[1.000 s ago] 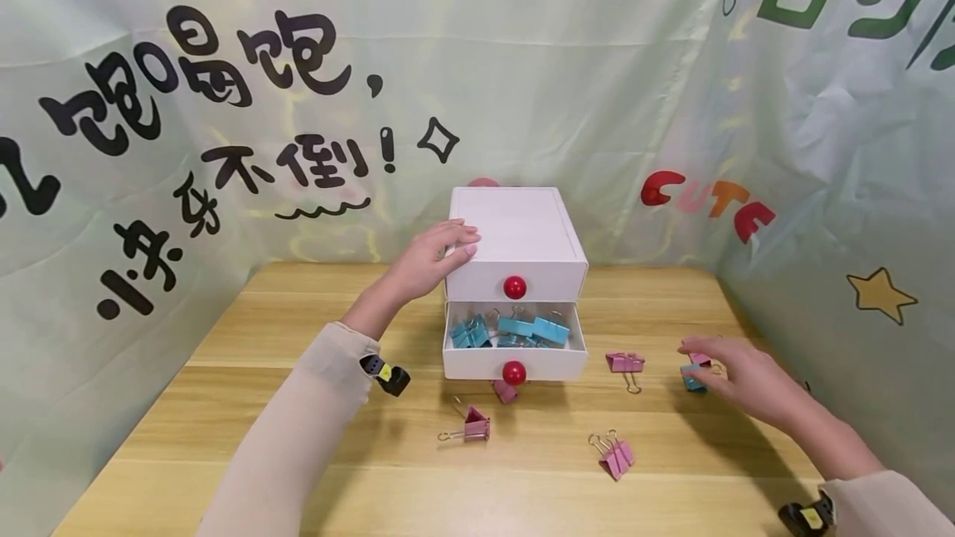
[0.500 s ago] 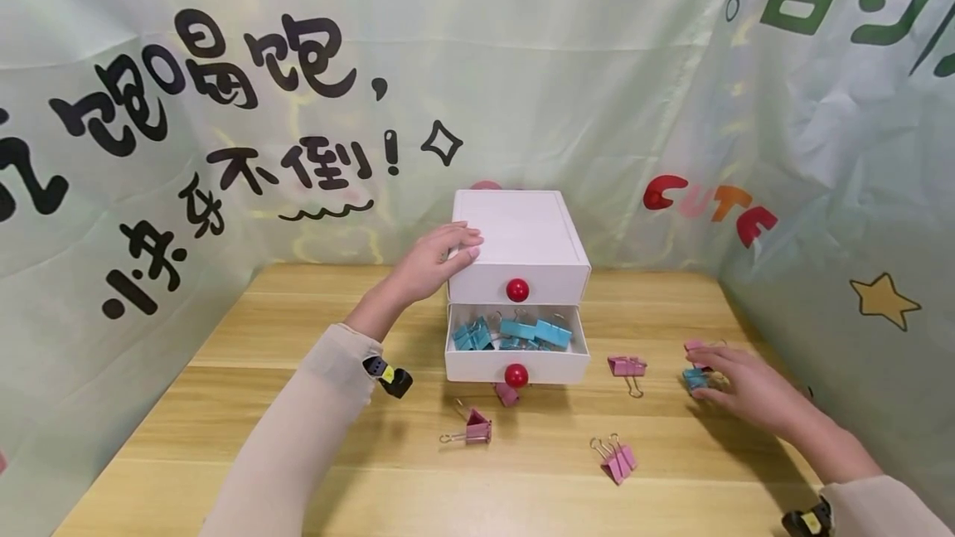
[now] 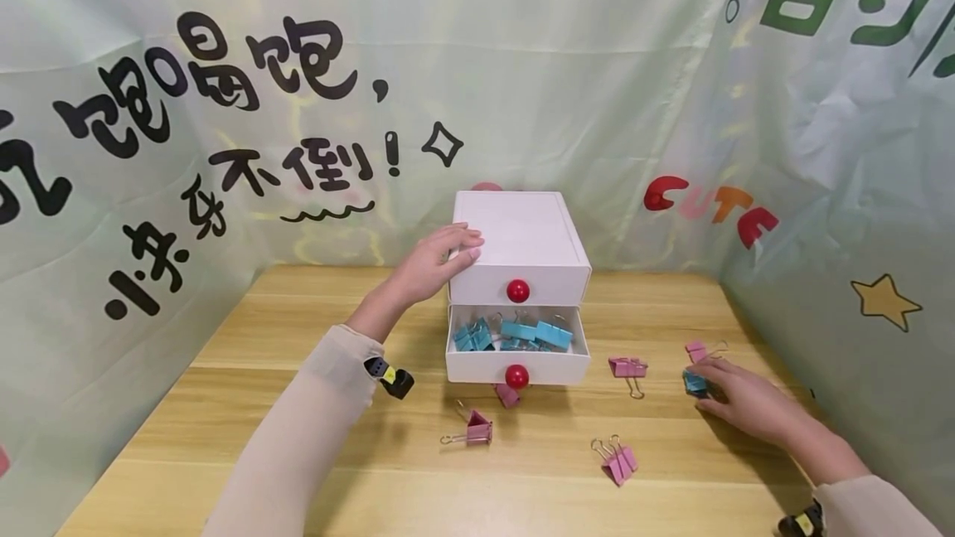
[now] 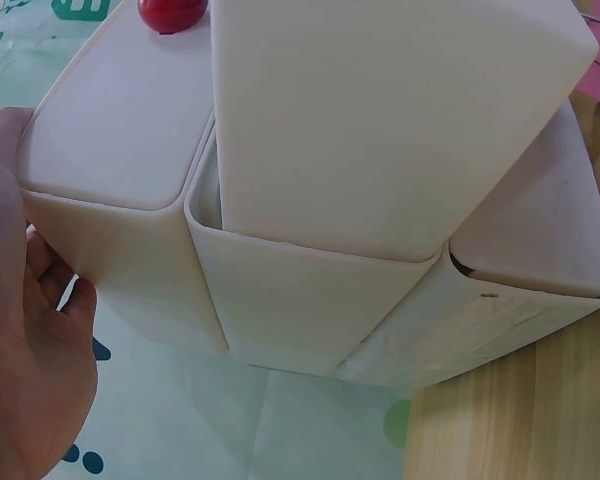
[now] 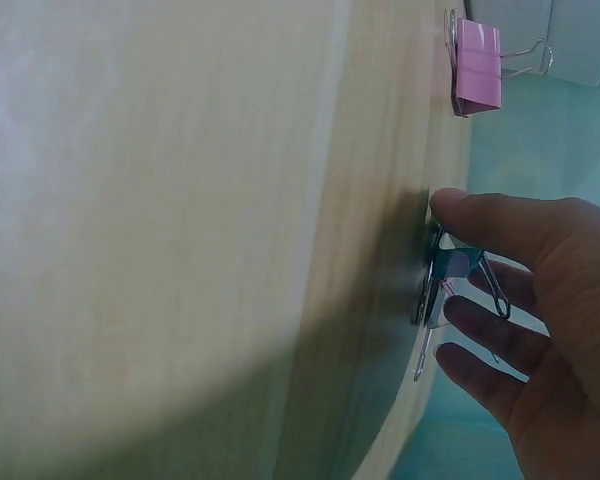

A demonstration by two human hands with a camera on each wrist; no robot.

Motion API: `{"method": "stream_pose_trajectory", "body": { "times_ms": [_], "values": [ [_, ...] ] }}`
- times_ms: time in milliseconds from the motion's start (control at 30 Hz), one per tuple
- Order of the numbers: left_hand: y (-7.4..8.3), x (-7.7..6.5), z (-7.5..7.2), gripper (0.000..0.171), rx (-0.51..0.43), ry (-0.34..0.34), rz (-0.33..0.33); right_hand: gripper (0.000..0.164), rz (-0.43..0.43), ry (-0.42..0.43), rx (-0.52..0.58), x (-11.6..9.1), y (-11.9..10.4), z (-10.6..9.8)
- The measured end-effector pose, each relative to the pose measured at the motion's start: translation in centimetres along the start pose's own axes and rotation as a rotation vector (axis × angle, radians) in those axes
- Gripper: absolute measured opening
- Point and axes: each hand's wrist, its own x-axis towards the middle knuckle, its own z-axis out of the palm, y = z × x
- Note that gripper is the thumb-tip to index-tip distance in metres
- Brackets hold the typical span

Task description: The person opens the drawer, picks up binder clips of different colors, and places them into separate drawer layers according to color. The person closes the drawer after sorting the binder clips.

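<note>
Blue and shiny, the binder clip with wire handles (image 3: 695, 384) sits on the light brown wooden table (image 3: 537, 479) by your right hand (image 3: 749, 403). Your thumb and fingers spread around it; I can't tell if they touch. Your left hand (image 3: 431, 262) rests, fingers loose, on the white two-drawer box (image 3: 525, 226).

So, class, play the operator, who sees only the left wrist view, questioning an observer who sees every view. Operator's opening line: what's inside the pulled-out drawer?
Observer: The head view shows blue binder clips in it.
Operator: Where's the right hand?
Observer: At a blue clip on the table, out to the right of the drawer unit.
Operator: What lies just past that clip?
Observer: A pink clip.
</note>
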Motion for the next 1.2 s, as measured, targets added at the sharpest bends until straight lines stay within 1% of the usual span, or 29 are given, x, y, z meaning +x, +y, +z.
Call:
{"method": "stream_pose_trajectory", "body": {
  "times_ms": [133,367,533,600,900,1033,1200],
  "values": [
    [-0.1,0.0,0.1,0.043,0.001,0.002,0.0,0.048,0.012,0.014,-0.006,0.2,0.0,0.3],
    [-0.2,0.1,0.2,0.043,0.002,0.001,0.0,0.034,0.024,0.032,0.008,0.3,-0.3,0.6],
    [-0.1,0.1,0.1,0.043,-0.007,0.0,-0.001,0.034,0.041,0.009,0.046,0.7,-0.6,0.3],
    [0.0,0.1,0.0,0.043,-0.006,0.0,-0.001,0.035,0.035,0.019,0.05,0.8,-0.7,0.1],
    [0.2,0.1,-0.1,0.044,-0.005,-0.006,-0.008,0.035,-0.022,0.101,0.005,1.6,-2.2,-1.2],
    [0.2,0.1,-0.1,0.044,-0.005,-0.008,-0.011,0.033,-0.051,0.14,-0.003,1.9,-3.2,-1.8],
    [0.1,0.1,-0.1,0.044,-0.003,-0.011,-0.016,0.031,-0.111,0.203,-0.001,2.5,-4.8,-2.8]
  ]
}}
